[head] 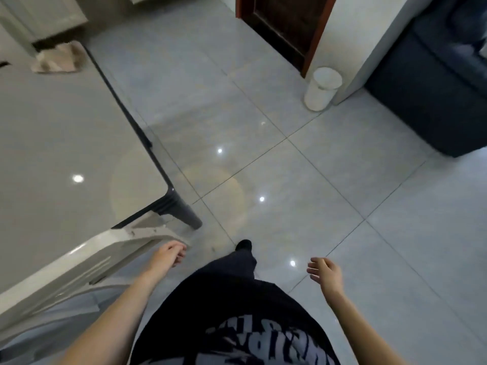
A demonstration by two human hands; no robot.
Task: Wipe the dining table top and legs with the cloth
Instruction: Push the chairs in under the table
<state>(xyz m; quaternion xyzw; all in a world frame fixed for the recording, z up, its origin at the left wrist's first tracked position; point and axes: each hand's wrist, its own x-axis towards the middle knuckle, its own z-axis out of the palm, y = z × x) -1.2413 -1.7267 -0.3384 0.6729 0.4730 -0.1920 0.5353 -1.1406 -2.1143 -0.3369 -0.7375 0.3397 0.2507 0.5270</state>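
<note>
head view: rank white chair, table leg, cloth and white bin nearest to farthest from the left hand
1. white chair, right beside the left hand, on its left
2. table leg, just ahead, slightly right
3. cloth, far ahead on the left, and white bin, far ahead on the right: too close to call

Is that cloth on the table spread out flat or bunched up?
Bunched up. The cloth lies in a crumpled heap with raised folds at the far edge of the table.
</note>
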